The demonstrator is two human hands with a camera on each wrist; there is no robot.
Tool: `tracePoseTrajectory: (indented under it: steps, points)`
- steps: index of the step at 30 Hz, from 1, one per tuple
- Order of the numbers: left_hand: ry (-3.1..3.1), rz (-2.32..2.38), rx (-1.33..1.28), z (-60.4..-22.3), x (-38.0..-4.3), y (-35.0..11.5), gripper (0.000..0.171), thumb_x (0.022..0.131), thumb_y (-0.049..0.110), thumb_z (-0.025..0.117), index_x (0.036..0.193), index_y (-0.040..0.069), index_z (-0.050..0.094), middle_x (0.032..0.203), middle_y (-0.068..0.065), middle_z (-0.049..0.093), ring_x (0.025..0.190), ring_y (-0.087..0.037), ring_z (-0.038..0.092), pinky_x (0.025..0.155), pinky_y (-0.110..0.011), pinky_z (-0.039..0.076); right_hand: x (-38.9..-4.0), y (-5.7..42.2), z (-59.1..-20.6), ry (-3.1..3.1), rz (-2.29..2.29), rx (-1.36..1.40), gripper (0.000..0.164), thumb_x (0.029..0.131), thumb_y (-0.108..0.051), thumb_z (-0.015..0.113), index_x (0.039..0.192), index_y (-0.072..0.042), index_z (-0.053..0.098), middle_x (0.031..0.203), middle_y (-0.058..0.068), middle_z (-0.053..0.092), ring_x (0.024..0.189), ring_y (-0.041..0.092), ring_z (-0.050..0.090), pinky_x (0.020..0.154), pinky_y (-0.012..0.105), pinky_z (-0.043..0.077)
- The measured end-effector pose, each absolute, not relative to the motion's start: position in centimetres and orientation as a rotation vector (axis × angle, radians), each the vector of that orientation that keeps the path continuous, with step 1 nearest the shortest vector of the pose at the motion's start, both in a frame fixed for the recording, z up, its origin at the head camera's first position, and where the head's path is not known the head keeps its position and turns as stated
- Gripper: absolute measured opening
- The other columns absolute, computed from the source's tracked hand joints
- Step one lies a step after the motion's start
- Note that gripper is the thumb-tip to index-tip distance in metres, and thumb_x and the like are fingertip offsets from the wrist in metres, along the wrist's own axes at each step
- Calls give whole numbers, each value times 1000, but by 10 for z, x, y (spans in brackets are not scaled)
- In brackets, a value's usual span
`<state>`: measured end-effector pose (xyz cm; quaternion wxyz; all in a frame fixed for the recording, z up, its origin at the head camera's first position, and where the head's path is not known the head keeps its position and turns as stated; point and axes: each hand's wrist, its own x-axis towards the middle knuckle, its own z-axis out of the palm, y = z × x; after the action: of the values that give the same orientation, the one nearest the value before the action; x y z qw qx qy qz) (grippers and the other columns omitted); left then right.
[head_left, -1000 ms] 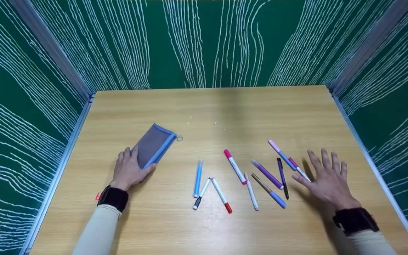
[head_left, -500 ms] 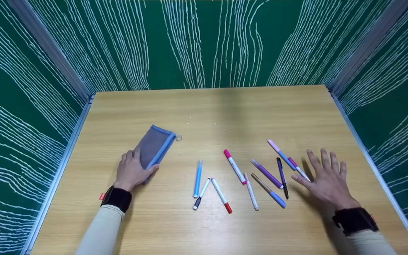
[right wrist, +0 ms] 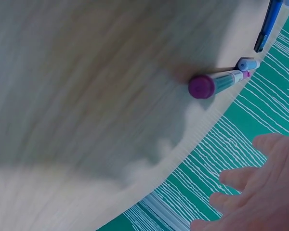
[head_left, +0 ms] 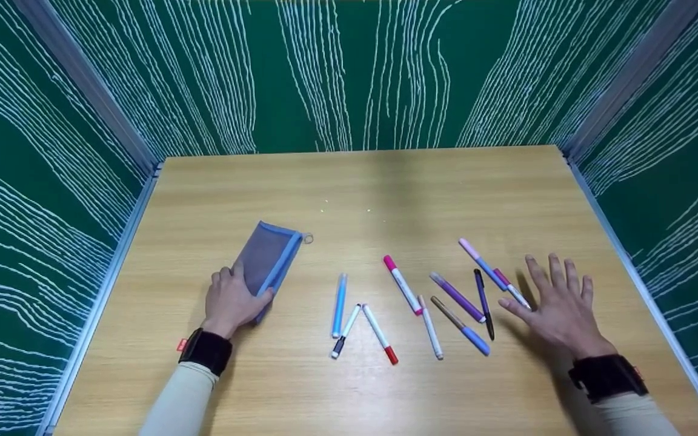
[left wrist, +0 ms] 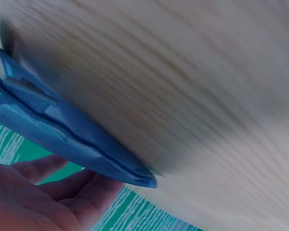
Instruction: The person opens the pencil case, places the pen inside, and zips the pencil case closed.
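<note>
At left on the tabletop (head_left: 349, 181), the left hand (head_left: 231, 300) pinches the pouch (head_left: 263, 254) at its near end; likely light and floppy, best held by its trim (head_left: 280, 264); right hand (head_left: 558, 315) spread beside the pens (head_left: 458, 298).

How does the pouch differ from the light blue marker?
The pouch is wide; the marker is slim. The pouch is being held; the marker lies unheld on the table. The pouch slants noticeably, while the marker points nearly straight away from the person. Both show blue.
</note>
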<state>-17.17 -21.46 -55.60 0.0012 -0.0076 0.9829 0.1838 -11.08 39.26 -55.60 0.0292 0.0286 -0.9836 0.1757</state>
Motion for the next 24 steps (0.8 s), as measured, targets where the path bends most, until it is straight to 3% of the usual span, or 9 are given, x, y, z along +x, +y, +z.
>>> tracePoseTrajectory:
  steps: [13, 24]
  points:
    - [3060, 552, -68, -551, -149, -193, 112, 82, 73, 68, 153, -7, 36, 129, -37, 52, 118, -48, 51, 86, -60, 51, -110, 392, -556, -3011, 564, 111, 102, 91, -65, 64, 165, -16, 14, 165, 34, 4, 151, 54, -10, 111, 70, -20]
    - [3024, 493, -102, -545, -131, -170, 108, 82, 71, 67, 151, -8, 38, 126, -35, 55, 117, -46, 53, 84, -58, 52, -109, 389, -555, -3015, 543, 120, 103, 91, -65, 63, 165, -15, 13, 165, 34, 2, 150, 55, -8, 111, 69, -20]
